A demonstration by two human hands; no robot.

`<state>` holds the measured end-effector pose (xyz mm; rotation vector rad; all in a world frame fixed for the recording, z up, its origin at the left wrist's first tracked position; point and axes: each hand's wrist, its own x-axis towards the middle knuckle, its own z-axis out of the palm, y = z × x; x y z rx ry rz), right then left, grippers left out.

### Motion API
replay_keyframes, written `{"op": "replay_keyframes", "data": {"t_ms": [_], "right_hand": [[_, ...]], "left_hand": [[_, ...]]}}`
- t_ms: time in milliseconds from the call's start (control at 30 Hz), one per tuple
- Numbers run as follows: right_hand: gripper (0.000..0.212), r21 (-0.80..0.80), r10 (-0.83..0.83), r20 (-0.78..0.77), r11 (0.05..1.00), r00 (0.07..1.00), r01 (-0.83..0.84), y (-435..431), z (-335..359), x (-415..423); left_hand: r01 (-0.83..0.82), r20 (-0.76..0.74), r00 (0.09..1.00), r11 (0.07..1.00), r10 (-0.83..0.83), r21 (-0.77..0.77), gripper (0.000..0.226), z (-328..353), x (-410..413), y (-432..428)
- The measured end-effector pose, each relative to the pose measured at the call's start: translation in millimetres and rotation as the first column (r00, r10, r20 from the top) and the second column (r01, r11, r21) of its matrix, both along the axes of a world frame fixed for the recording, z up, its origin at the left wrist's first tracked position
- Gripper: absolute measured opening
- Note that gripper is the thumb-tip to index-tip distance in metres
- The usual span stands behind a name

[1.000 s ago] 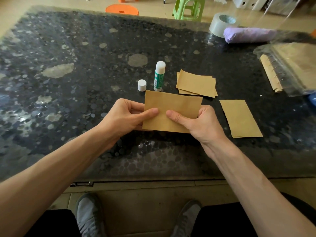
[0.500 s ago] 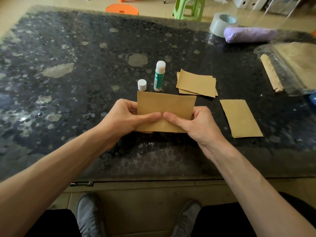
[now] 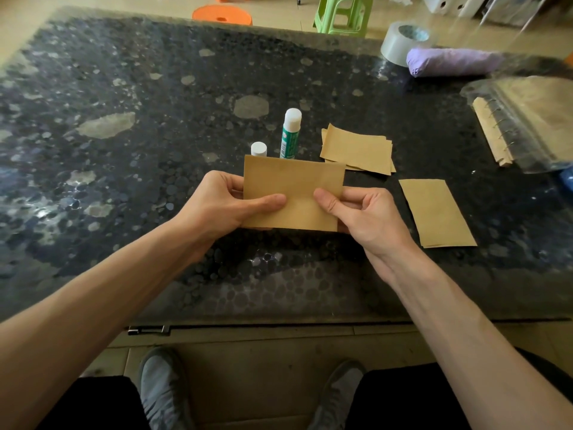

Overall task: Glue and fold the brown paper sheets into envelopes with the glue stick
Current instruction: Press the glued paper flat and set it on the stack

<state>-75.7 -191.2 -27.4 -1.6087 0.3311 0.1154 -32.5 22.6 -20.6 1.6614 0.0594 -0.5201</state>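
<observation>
Paper fills my grip: a folded brown sheet is pinched between my left hand and right hand, thumbs pressed on its near face and fingers behind, lifted just above the table so I can squeeze the seam flat, I judge. Behind it the glue stick stands upright and uncapped, its cap just beside it, both within easy reach for the next sheet. To the right of the stick lies a loose pile of brown sheets, and nearer me, well apart from it, a flat piece that looks finished.
</observation>
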Motion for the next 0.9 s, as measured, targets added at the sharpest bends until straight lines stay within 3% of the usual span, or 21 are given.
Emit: {"op": "replay_keyframes", "data": {"t_ms": [500,733,900], "right_hand": [[0.024,-0.009,0.017,0.031,1.000,0.999,-0.017,0.8,0.3,-0.6],[0.022,0.006,0.049,0.068,0.999,0.996,-0.050,7.5,-2.6,-4.3],[0.024,-0.036,-0.030,0.070,0.999,0.997,0.032,6.5,-3.9,-2.1]], "left_hand": [[-0.021,-0.025,1.000,0.998,0.019,-0.053,0.024,4.0,-2.3,-1.5],[0.062,-0.082,0.994,0.994,-0.069,-0.085,0.030,0.6,-8.6,-6.6],[0.104,-0.081,0.991,0.993,-0.108,-0.049,0.030,-0.4,-6.2,-4.3]]}}
